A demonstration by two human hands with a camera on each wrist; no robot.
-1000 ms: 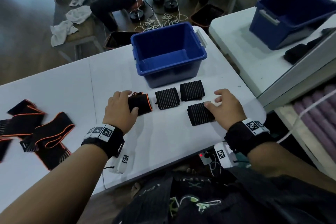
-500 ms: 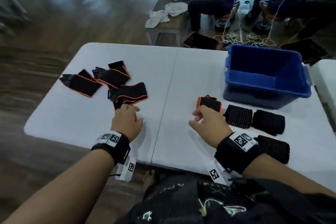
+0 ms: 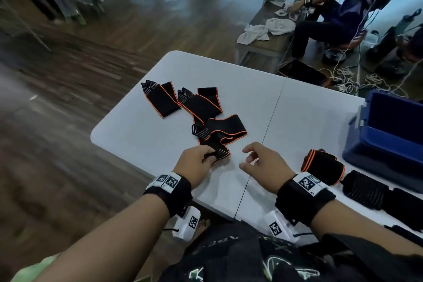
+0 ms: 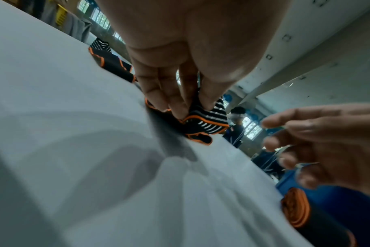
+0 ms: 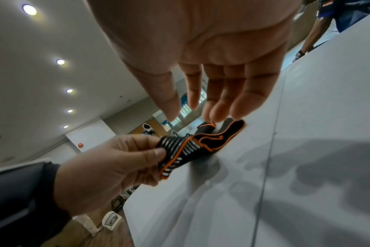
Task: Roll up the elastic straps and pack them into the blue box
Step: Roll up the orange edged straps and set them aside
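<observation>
My left hand (image 3: 202,159) pinches the striped end of a black, orange-edged elastic strap (image 3: 220,133) that lies loosely on the white table (image 3: 142,126); the wrist views show thumb and fingers closed on that end (image 4: 203,120) (image 5: 175,150). My right hand (image 3: 250,158) hovers just right of it, fingers relaxed and holding nothing (image 5: 199,113). Two more flat straps (image 3: 161,101) (image 3: 201,103) lie farther back. A rolled orange-edged strap (image 3: 322,168) and black rolled straps (image 3: 364,189) sit at the right, in front of the blue box (image 3: 384,135).
The table's near edge runs under my wrists, and its left corner (image 3: 96,135) is close to the straps. Beyond the table a seated person (image 3: 332,18) works at a bench with white cloths (image 3: 267,27). Cables (image 3: 348,80) lie on the floor.
My view swung left. The left hand moved from the rolled strap to the loose pile and took hold of a strap's striped end. The right hand left the rolls and came alongside.
</observation>
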